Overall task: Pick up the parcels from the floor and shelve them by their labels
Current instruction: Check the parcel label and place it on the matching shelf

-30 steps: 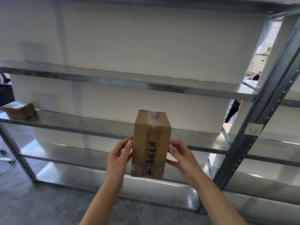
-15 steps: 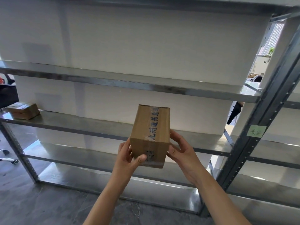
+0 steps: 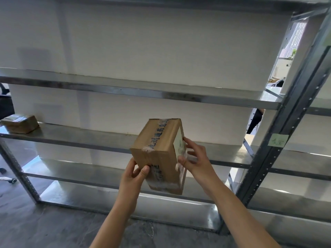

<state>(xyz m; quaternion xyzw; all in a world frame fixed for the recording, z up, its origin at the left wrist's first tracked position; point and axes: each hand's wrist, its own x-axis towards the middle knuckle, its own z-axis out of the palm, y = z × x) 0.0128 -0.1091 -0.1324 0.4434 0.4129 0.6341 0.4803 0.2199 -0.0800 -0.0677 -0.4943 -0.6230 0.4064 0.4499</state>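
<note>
I hold a brown cardboard parcel (image 3: 159,151) in the air in front of the metal shelf rack (image 3: 136,92). It is sealed with clear tape and has dark printed characters along one face. It is tilted, and a pale label shows on its right side. My left hand (image 3: 133,178) grips its lower left corner, thumb on the front face. My right hand (image 3: 195,160) holds the right side, fingers over the label. A second small brown parcel (image 3: 19,123) lies on the middle shelf at the far left.
A green sticky note (image 3: 278,141) with handwriting is stuck on the grey upright post (image 3: 293,111) at the right. Another rack bay continues to the right of it. Several steel shelves stand before a white wall. The floor (image 3: 44,228) is dark grey stone.
I have turned the parcel in my hands from upright to tilted, so another taped face and the labelled right side now show. My left thumb moved onto the front.
</note>
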